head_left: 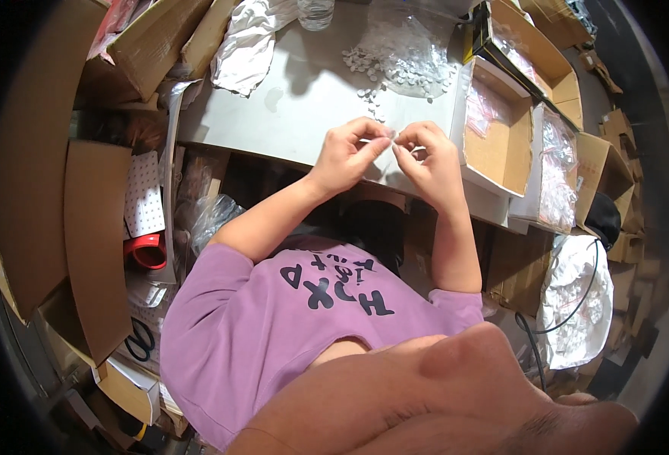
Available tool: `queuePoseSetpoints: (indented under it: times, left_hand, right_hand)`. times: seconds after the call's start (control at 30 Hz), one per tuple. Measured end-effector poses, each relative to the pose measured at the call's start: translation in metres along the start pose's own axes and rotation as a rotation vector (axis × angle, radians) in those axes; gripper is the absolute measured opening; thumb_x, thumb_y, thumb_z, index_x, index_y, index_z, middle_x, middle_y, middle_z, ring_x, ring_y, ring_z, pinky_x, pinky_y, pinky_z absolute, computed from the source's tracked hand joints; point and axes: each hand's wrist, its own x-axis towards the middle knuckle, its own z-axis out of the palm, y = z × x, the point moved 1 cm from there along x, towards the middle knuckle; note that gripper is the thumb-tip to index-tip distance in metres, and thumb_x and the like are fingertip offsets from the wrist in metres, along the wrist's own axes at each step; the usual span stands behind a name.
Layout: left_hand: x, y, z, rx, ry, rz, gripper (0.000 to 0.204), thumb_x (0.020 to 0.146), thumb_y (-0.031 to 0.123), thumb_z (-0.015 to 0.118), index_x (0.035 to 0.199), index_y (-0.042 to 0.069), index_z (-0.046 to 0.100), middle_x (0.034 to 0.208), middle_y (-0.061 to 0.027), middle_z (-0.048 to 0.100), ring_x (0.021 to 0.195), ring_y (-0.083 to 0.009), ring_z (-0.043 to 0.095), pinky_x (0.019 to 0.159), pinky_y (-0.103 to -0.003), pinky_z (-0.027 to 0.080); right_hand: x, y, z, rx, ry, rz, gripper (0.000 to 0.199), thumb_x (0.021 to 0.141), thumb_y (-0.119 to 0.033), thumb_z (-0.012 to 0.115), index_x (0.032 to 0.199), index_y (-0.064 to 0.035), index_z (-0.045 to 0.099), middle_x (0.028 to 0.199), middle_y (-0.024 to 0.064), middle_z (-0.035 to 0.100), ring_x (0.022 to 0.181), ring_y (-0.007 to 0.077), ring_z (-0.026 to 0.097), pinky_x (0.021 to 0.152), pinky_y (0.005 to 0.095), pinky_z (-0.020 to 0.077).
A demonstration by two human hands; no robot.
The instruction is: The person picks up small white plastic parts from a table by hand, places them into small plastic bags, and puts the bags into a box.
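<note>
Both hands meet over the near edge of the white table (304, 125), fingertips almost touching. My left hand (350, 154) is closed in a pinch, thumb against the fingers. Opposite it, my right hand (428, 163) pinches too. Between the fingertips is a small pale piece, too small to name. Just beyond the hands lie several small white round pieces (371, 97) in a loose trail. They lead back to a clear plastic bag (409, 57) with many more of them in and around it.
On the right stand an open cardboard box (513, 155) holding small clear packets, and a tray of plastic packets (556, 171). A white cloth (247, 45) and a clear cup (315, 14) are at the back left. Cardboard boxes (95, 250) crowd the left side; a white sack (577, 303) sits lower right.
</note>
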Motion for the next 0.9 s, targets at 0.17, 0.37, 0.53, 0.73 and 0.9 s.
queuePoseSetpoints:
  times: [0.17,0.37,0.53,0.73,0.9]
  left_hand:
    - [-0.006,0.000,-0.036,0.108,0.165,-0.091,0.009,0.088,0.004,0.066,0.094,-0.002,0.064,0.082,-0.0037,0.066,0.073,-0.0085,0.061,0.066,-0.022,0.048]
    - [-0.008,0.013,-0.050,0.395,0.188,0.141,0.012,0.088,0.005,0.066,0.096,-0.003,0.069,0.080,-0.0035,0.066,0.071,-0.0074,0.059,0.065,-0.021,0.046]
    - [-0.014,0.012,-0.054,0.207,0.203,0.007,0.010,0.085,0.007,0.069,0.088,-0.003,0.070,0.074,-0.0070,0.067,0.067,-0.0083,0.058,0.061,-0.023,0.046]
    - [-0.015,0.012,-0.063,0.193,0.189,-0.044,0.016,0.085,0.008,0.071,0.075,-0.003,0.066,0.067,-0.0046,0.064,0.064,-0.0069,0.056,0.061,-0.024,0.046]
    - [-0.009,0.010,-0.060,0.239,0.133,0.077,0.012,0.084,0.005,0.069,0.092,-0.004,0.070,0.075,-0.0041,0.064,0.068,-0.0094,0.057,0.066,-0.022,0.046]
  right_hand:
    - [0.029,0.031,0.016,-0.139,-0.057,0.069,0.024,0.078,-0.008,0.065,0.100,0.0000,0.065,0.102,0.0167,0.061,0.085,0.0267,0.065,0.075,0.0350,0.0525]
    - [0.046,0.034,0.033,-0.234,-0.107,-0.111,0.036,0.074,-0.009,0.070,0.108,-0.0018,0.063,0.107,0.0152,0.059,0.093,0.0289,0.060,0.083,0.0349,0.0494]
    - [0.046,0.042,0.041,-0.318,-0.088,-0.126,0.029,0.073,-0.009,0.071,0.100,-0.0018,0.064,0.102,0.0149,0.059,0.091,0.0293,0.061,0.080,0.0349,0.0499]
    - [0.040,0.035,0.039,-0.322,-0.059,0.051,0.030,0.072,-0.014,0.071,0.099,-0.0026,0.063,0.103,0.0161,0.058,0.087,0.0324,0.061,0.080,0.0383,0.0502]
    - [0.043,0.040,0.042,-0.335,0.005,-0.077,0.027,0.072,-0.013,0.070,0.096,-0.0030,0.064,0.101,0.0155,0.059,0.091,0.0319,0.060,0.083,0.0385,0.0492]
